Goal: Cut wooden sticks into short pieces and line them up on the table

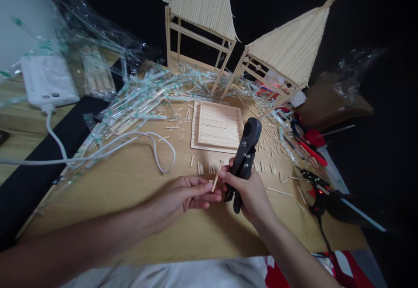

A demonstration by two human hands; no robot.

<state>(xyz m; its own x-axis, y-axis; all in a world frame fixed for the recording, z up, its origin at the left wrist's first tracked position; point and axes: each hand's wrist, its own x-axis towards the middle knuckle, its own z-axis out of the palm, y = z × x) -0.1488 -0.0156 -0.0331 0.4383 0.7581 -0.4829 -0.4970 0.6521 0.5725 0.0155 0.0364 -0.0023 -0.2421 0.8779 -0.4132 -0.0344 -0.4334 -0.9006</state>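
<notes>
My left hand (192, 193) pinches the lower end of a short wooden stick (216, 178) between thumb and fingers. The stick's upper end meets the fingertips of my right hand (250, 190). That same right hand is closed around a black cutter tool (247, 146), tilted with its thick end pointing up and away. Just beyond both hands lie small groups of cut stick pieces (200, 168) in a row. Behind them a square stick panel (218, 125) with a raised rim rests flat on the table.
Two stick-built models with slanted roofs (205, 11) (290, 46) stand at the back. Clear wrappers (143, 92) and loose sticks pile up left. A white charger (48, 81) trails a looping cable (153, 138). A glue gun (318, 192) and red-handled tools (311, 151) lie right.
</notes>
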